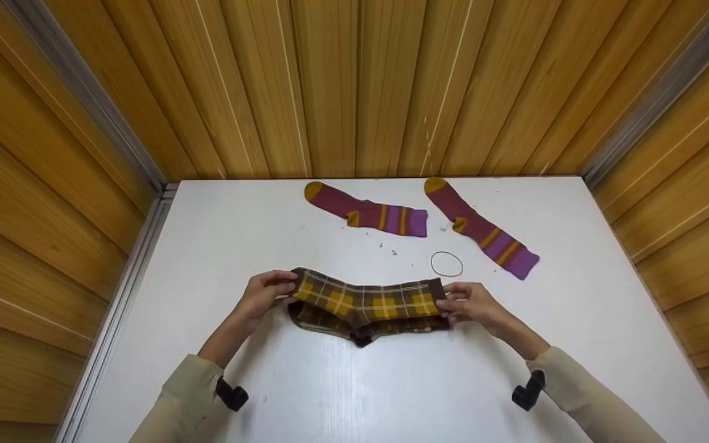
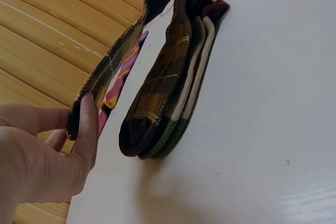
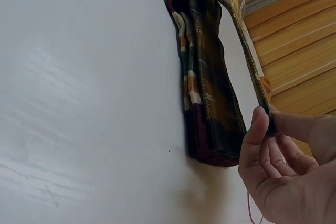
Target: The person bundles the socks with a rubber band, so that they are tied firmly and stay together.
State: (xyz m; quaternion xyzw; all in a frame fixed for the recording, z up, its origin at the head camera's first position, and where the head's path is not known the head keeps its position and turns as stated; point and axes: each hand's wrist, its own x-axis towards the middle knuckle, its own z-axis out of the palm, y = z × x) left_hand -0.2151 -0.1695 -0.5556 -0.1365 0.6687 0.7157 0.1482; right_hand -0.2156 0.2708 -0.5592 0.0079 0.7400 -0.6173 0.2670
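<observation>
Both hands stretch a brown and yellow plaid sock (image 1: 385,300) sideways, raised over a stack of folded socks (image 1: 324,321). At the toe end, my left hand (image 1: 266,290) pinches the sock between thumb and fingers. My right hand (image 1: 474,306) pinches the dark cuff at the other end. In the left wrist view, the stack (image 2: 168,82) lies on the table beneath, showing another plaid sock on top and green and cream layers below. From the right wrist, the stack's side (image 3: 191,93) shows cream, orange and maroon bands, and the lifted sock (image 3: 247,40) is seen edge-on.
Two maroon socks with purple stripes and mustard toes, one on the left (image 1: 364,210) and one on the right (image 1: 484,231), lie at the back of the white table (image 1: 342,394). A thin red rubber band (image 1: 447,264) lies near them. Wooden-plank walls (image 1: 330,86) enclose the table.
</observation>
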